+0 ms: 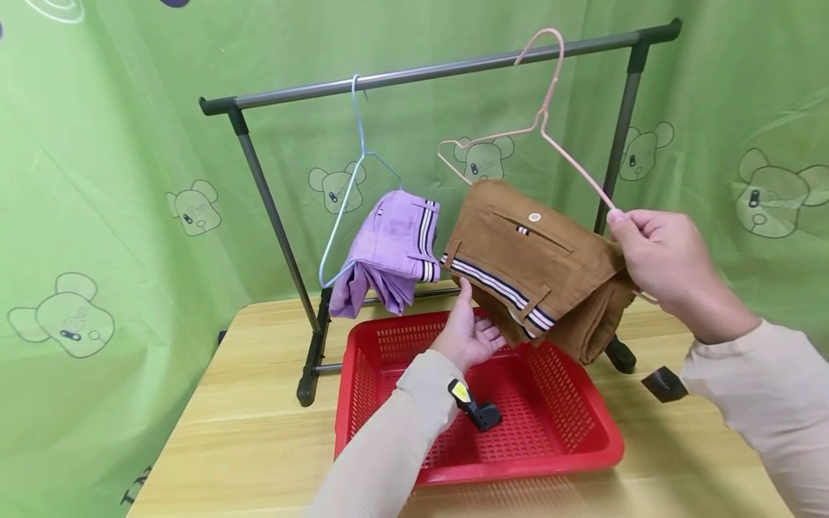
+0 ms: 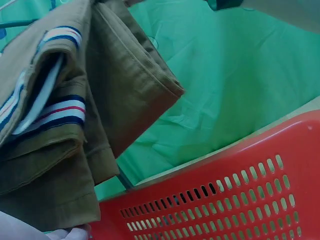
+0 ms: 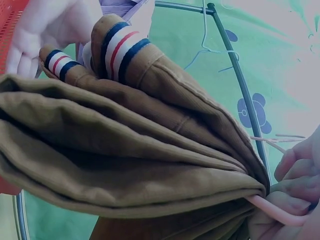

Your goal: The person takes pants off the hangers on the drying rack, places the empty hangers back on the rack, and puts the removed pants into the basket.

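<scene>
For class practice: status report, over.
Right hand grips pink hanger. Brown trousers folded over it, left hand near waistband. Purple trousers close by, possible snag.

Brown trousers (image 1: 479, 237): matt cloth, faintly ribbed close up. Purple trousers (image 1: 395, 237): matt cloth too. Pink hanger (image 1: 542, 116), blue hanger (image 1: 361, 137): smooth, plastic-looking. Rail (image 1: 440, 70): smooth grey metal, slight sheen; end caps (image 1: 660, 32) black plastic. Basket (image 1: 518, 469): glossy perforated plastic. Worktop (image 1: 252, 403): smooth, wood-grain finish. Curtain (image 1: 129, 180): creased cloth, soft sheen.

Wood-grain table (image 1: 259, 424) beneath a red basket (image 1: 518, 471) and clothes rack (image 1: 440, 70).
</scene>
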Available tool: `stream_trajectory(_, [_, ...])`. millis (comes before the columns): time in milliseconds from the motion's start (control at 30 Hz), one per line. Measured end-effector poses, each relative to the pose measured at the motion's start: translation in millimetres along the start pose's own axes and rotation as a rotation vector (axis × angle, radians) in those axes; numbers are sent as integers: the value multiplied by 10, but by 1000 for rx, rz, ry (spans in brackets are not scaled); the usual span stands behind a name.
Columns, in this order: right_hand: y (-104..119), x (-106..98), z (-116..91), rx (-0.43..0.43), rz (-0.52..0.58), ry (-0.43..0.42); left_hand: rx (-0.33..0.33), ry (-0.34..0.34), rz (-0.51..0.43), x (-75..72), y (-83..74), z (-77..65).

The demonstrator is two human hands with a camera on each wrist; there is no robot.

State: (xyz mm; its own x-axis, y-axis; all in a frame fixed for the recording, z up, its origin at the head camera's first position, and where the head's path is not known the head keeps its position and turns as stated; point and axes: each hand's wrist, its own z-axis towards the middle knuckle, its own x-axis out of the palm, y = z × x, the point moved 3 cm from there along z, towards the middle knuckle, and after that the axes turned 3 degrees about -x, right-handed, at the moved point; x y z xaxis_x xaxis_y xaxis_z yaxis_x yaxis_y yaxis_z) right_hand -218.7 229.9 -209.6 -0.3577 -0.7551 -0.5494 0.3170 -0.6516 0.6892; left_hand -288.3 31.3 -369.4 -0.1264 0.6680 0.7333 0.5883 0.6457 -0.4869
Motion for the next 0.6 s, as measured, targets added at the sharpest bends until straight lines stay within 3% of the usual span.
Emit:
stream_trajectory(200, [6,8,-13,4,-22,7,1,-4,-41,25,75,20])
stream_trajectory(433, [-2,3,-31,19,-24,13,-61,64,-52,97,179,-2])
stream_trajectory(600, [-1,4,-27,-5,-43,20,-45,76,-39,117,203,-24])
